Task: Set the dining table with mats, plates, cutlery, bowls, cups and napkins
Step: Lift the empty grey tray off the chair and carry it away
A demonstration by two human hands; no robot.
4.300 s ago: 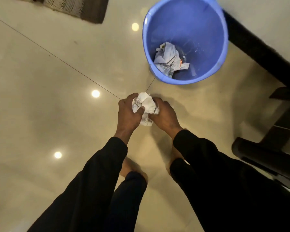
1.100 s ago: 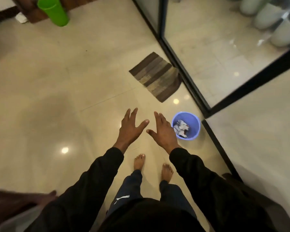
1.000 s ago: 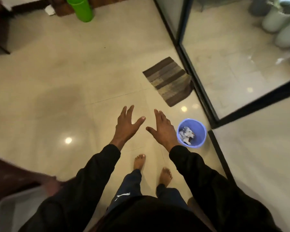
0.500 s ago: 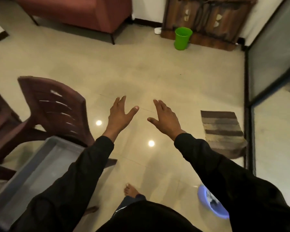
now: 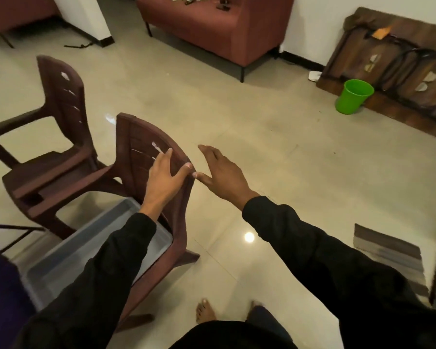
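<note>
Left grip: left hand (image 5: 163,178) spread, fingers straight, holding nothing; it overlaps the top of the near chair back, contact cannot be told.
Right grip: right hand (image 5: 223,173) spread flat, palm down, holding nothing, over bare floor; thumb tip just beside the left thumb.
Sleeves: both arms in black sleeves (image 5: 320,258).
Near chair: brown plastic chair (image 5: 146,144), back toward the person, directly ahead of the left hand.
Tray: grey rectangular tray (image 5: 68,258) behind and below that chair back, partly hidden by the left arm; what it rests on is unclear.
Second chair: same brown plastic (image 5: 58,109), further left, facing the first.
Floor: glossy beige tiles (image 5: 275,152), lamp reflection near the right forearm; a bare foot (image 5: 205,312) at the bottom edge.
Far side: red-brown sofa (image 5: 212,26), green bucket (image 5: 354,96) against a dark wooden panel (image 5: 398,69), striped mat (image 5: 388,258) at right.
Task's things: no mats, plates, cutlery, bowls, cups or napkins in view.
</note>
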